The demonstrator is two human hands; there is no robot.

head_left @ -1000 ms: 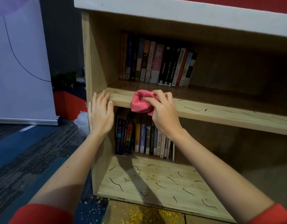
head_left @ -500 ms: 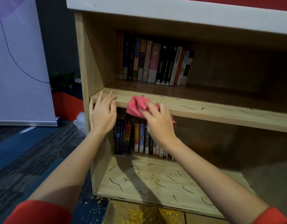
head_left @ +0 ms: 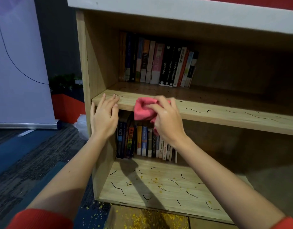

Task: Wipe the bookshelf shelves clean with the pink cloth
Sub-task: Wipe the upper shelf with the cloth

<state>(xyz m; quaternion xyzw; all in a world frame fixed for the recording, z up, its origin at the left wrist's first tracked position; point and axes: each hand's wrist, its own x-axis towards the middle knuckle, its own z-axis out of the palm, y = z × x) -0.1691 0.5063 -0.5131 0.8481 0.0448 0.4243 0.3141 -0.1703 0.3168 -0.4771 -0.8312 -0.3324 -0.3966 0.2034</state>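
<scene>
Pink cloth (head_left: 143,109) is bunched in your right hand (head_left: 167,119). The fingers (head_left: 160,103) curl over it and pin the wad against the front lip of the upper shelf (head_left: 225,116), near its left end. A tail of fabric hangs below the board in front of the lower books (head_left: 142,142). Your left hand (head_left: 104,118) holds nothing. Its fingers are loosely spread, with the tips at the shelf's left front corner by the side panel (head_left: 99,55), apparently steadying you.

The job looks barely begun. Black squiggle marks (head_left: 192,110) run along the board to the right of the cloth and deeper in toward the upper books (head_left: 159,63). The bottom shelf (head_left: 159,187) carries more squiggles plus yellow crumbs (head_left: 156,179).

To do this pass well, open the wad out so more fabric meets the wood, and press with the flat of your palm. Pull long, overlapping strokes from the left end rightward. Start at the back by the book spines and come forward, so loosened dirt moves toward you. I cannot tell whether the marks are loose or drawn on, so use short, firm rubs if they resist. Keep the left hand braced at the corner. Finish this board before the bottom one, since whatever falls will likely land there. Gather the crumbs into the cloth rather than flicking them onto the floor (head_left: 35,162).
</scene>
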